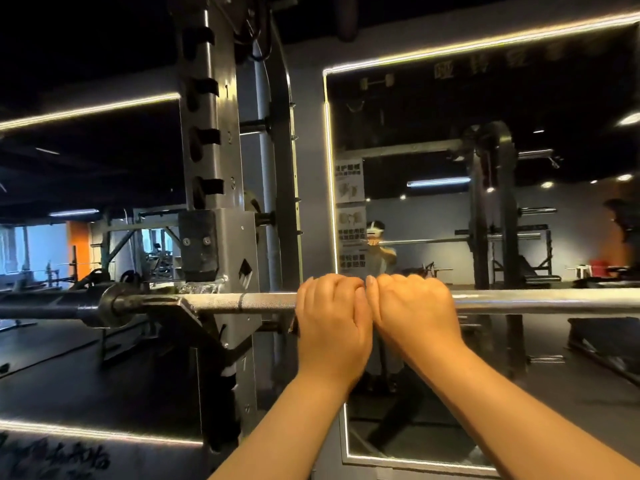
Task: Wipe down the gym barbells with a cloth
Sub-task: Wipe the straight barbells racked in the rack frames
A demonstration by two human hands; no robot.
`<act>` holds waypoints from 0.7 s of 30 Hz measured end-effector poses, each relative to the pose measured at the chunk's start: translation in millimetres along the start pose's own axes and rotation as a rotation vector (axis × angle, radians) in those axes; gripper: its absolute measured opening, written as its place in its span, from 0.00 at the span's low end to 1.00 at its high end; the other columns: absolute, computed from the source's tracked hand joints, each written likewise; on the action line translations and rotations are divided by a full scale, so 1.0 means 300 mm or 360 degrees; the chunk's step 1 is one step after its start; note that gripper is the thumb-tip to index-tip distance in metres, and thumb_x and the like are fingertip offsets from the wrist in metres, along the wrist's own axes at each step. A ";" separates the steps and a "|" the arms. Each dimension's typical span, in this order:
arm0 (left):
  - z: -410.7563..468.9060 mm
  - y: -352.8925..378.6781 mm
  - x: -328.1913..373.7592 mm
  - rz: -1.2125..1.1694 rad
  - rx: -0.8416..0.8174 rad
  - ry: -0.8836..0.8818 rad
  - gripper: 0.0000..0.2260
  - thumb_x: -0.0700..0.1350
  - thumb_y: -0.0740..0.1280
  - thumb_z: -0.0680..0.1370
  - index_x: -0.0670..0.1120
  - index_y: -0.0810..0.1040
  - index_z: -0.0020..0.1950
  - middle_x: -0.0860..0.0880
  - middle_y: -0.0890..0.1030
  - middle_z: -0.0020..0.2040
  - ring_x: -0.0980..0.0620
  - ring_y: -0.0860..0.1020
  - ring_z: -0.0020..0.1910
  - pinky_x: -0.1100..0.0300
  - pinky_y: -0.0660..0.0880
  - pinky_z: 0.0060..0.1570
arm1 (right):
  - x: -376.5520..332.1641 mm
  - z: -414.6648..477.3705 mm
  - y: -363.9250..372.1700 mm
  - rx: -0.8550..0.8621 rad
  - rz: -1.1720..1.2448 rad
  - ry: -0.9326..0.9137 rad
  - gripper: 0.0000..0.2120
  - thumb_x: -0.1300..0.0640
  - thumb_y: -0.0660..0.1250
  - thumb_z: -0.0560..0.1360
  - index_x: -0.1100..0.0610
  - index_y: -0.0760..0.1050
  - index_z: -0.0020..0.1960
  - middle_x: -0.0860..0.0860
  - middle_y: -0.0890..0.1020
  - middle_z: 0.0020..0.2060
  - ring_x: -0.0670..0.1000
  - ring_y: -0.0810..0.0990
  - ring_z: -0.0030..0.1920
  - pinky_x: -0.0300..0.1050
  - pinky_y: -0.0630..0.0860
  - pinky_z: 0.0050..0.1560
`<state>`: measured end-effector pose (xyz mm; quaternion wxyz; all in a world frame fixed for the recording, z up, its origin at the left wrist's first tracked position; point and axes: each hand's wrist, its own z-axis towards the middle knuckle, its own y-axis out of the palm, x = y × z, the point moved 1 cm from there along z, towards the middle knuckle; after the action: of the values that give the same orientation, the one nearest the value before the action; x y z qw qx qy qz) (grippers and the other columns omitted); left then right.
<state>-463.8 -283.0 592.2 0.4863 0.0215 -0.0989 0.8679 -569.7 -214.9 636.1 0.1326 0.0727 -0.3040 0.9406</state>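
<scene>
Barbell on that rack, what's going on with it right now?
A person grips the barbell with both hands, the left hand and right hand side by side and touching, fingers curled over the bar. The bar sits on a hook of the squat rack, near its left end. No cloth is plainly visible; it may be hidden under the hands.

silver knurled barbell (263, 301), grey numbered rack upright (221, 133), orange pillar (78, 249)

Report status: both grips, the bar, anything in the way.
Left grip and right grip curled over the barbell, knuckles touching. Barbell rests on the rack hook. Cloth not clearly visible. Rack upright just left of the grips.
</scene>
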 end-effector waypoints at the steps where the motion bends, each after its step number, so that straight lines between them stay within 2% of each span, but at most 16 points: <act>1: 0.001 -0.011 -0.020 0.0030 -0.0051 0.0098 0.11 0.49 0.59 0.84 0.48 0.80 0.53 0.52 0.79 0.50 0.53 0.76 0.52 0.52 0.71 0.63 | 0.004 -0.002 0.010 -0.0047 -0.0006 -0.0016 0.16 0.49 0.51 0.86 0.53 0.77 0.58 0.50 0.82 0.46 0.54 0.83 0.44 0.49 0.73 0.42; 3: 0.006 -0.045 -0.080 0.0094 -0.0071 0.0189 0.10 0.48 0.60 0.84 0.48 0.80 0.55 0.52 0.80 0.51 0.52 0.77 0.52 0.56 0.72 0.61 | 0.011 -0.008 0.016 -0.0055 0.0057 -0.0009 0.22 0.48 0.43 0.86 0.52 0.75 0.57 0.49 0.81 0.46 0.53 0.81 0.44 0.47 0.72 0.43; 4: 0.011 -0.063 -0.107 0.0101 -0.0035 0.0143 0.10 0.48 0.59 0.83 0.49 0.81 0.53 0.53 0.80 0.49 0.52 0.77 0.50 0.54 0.73 0.60 | 0.014 -0.007 0.011 -0.0030 0.0068 0.0013 0.23 0.47 0.42 0.85 0.52 0.75 0.55 0.48 0.81 0.44 0.52 0.80 0.42 0.47 0.74 0.43; 7: 0.036 -0.080 -0.118 -0.0109 0.0191 -0.0278 0.13 0.49 0.55 0.83 0.51 0.78 0.47 0.61 0.74 0.42 0.56 0.74 0.46 0.41 0.75 0.57 | 0.011 -0.001 0.019 -0.0029 0.0084 0.0072 0.25 0.44 0.42 0.85 0.51 0.77 0.52 0.48 0.81 0.42 0.51 0.80 0.40 0.49 0.77 0.45; 10: 0.041 -0.028 -0.023 -0.0100 0.0261 -0.0421 0.14 0.50 0.52 0.84 0.51 0.77 0.49 0.62 0.73 0.43 0.59 0.70 0.47 0.36 0.71 0.64 | 0.018 0.013 0.019 -0.0077 0.0093 0.0073 0.23 0.45 0.44 0.86 0.52 0.76 0.55 0.49 0.82 0.45 0.53 0.81 0.44 0.50 0.76 0.46; 13: 0.007 0.011 0.031 -0.0094 0.0026 -0.0182 0.14 0.51 0.54 0.84 0.49 0.78 0.56 0.54 0.78 0.51 0.54 0.74 0.55 0.41 0.64 0.73 | 0.023 0.011 -0.007 -0.0205 0.0053 -0.0073 0.14 0.47 0.52 0.86 0.52 0.73 0.62 0.50 0.81 0.53 0.55 0.82 0.52 0.51 0.76 0.49; 15: -0.007 -0.005 0.000 -0.0022 -0.0113 0.0062 0.11 0.50 0.57 0.85 0.49 0.77 0.57 0.52 0.79 0.52 0.51 0.76 0.55 0.43 0.65 0.73 | 0.037 0.007 -0.030 -0.0293 0.0069 -0.0160 0.14 0.47 0.53 0.86 0.51 0.70 0.65 0.50 0.80 0.55 0.55 0.81 0.53 0.51 0.78 0.48; 17: -0.002 -0.047 -0.068 0.0021 -0.0102 0.0132 0.10 0.49 0.59 0.84 0.48 0.78 0.55 0.53 0.79 0.49 0.53 0.77 0.52 0.43 0.70 0.69 | 0.067 0.004 -0.036 -0.0320 0.0050 -0.0202 0.14 0.47 0.50 0.86 0.51 0.69 0.65 0.50 0.79 0.53 0.54 0.81 0.51 0.51 0.77 0.47; 19: 0.013 -0.091 -0.134 0.0001 0.0038 -0.0041 0.10 0.48 0.58 0.84 0.50 0.77 0.48 0.59 0.75 0.43 0.59 0.73 0.46 0.40 0.73 0.63 | 0.099 0.000 -0.033 -0.0307 -0.0020 -0.0204 0.12 0.49 0.51 0.86 0.52 0.67 0.65 0.49 0.79 0.49 0.54 0.80 0.48 0.52 0.76 0.49; 21: 0.024 -0.105 -0.158 -0.0079 0.0183 -0.0325 0.11 0.47 0.57 0.84 0.52 0.73 0.43 0.62 0.71 0.39 0.60 0.71 0.44 0.38 0.72 0.61 | 0.111 -0.012 -0.027 -0.0256 -0.0027 -0.0172 0.12 0.50 0.52 0.86 0.53 0.65 0.67 0.47 0.76 0.44 0.52 0.80 0.43 0.50 0.79 0.47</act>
<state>-412.5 -308.1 597.8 0.4929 0.1400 -0.0973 0.8532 -599.3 -199.5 644.9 0.1295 0.1150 -0.3847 0.9066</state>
